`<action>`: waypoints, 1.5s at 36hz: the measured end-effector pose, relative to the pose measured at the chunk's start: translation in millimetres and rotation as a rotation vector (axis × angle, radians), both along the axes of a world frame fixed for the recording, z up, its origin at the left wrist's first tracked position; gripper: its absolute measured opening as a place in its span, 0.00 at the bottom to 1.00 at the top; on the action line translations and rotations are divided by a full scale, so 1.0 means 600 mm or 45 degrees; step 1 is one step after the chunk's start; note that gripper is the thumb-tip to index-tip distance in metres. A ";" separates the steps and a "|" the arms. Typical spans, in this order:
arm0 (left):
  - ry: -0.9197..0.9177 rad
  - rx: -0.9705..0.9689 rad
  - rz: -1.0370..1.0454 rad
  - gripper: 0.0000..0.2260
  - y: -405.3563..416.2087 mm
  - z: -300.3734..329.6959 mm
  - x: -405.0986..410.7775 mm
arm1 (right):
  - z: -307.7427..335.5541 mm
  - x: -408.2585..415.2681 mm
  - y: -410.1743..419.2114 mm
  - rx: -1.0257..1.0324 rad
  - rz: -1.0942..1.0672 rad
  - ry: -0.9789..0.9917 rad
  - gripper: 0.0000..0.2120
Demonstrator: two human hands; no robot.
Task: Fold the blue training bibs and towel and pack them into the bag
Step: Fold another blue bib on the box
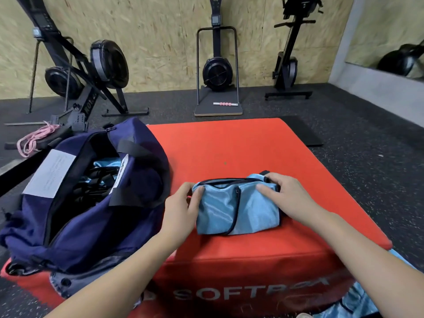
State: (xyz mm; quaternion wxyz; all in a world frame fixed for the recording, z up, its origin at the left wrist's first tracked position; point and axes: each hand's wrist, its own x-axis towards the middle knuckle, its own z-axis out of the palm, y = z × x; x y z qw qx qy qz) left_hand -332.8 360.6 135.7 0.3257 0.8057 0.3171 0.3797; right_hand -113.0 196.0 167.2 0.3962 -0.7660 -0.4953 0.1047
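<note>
**Both hands on a folded bib atop the red box**

Two bare forearms reach in from the bottom edge over the front of the red soft box (263, 143). The left hand (181, 208) grips the left end of the folded blue bib (236, 207), thumb curled over its top edge and fingers wrapped round the side. The right hand (284, 195) holds the bib's right end, its fingers bent down onto the cloth and over the far corner. The bib is a compact mesh bundle with dark trim, lying near the front edge of the box top, about midway across.

At the box's left edge sits the navy bag (75, 203), unzipped and gaping, with light blue fabric and black straps inside. More blue mesh (358, 301) lies on the floor by the box's front right corner. Beyond the box's far edge, exercise machines (216, 72) stand against the chipboard wall, and a pink rope (36, 138) lies on the floor to the left.
</note>
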 end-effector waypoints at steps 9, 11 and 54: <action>-0.009 -0.158 0.157 0.12 0.043 -0.011 0.077 | -0.015 0.053 0.084 -0.175 -0.020 -0.055 0.09; 0.031 -0.187 0.186 0.12 0.058 -0.025 0.090 | -0.029 0.067 0.095 -0.260 -0.035 -0.046 0.08; 0.727 0.232 -0.238 0.09 0.118 -0.046 0.072 | -0.081 -0.031 0.021 -0.555 -0.193 -0.254 0.15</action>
